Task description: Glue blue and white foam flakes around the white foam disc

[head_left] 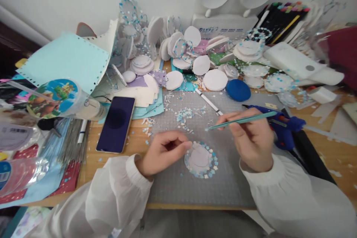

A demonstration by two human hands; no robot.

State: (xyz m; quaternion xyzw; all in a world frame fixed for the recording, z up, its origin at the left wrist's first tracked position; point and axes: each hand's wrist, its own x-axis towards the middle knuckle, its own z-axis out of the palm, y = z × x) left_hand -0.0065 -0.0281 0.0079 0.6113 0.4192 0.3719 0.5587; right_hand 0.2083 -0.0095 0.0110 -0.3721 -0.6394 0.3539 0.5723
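Observation:
A white round disc [200,159] lies on the grey cutting mat [195,189], its rim ringed with small blue and white paper bits. My left hand [163,150] rests on the mat with its fingertips touching the disc's left edge. My right hand [252,139] holds a thin teal stick [242,120] like a pen, its tip pointing left above the mat, a little above the disc. A small heap of loose blue and white paper bits [184,114] lies further back on the mat.
A dark phone [116,123] lies left of the mat. A blue glue gun [281,124] sits behind my right hand, beside a blue round pad [238,90]. Many white discs [214,79] are piled at the back. Plastic cup [67,100] and packets crowd the left.

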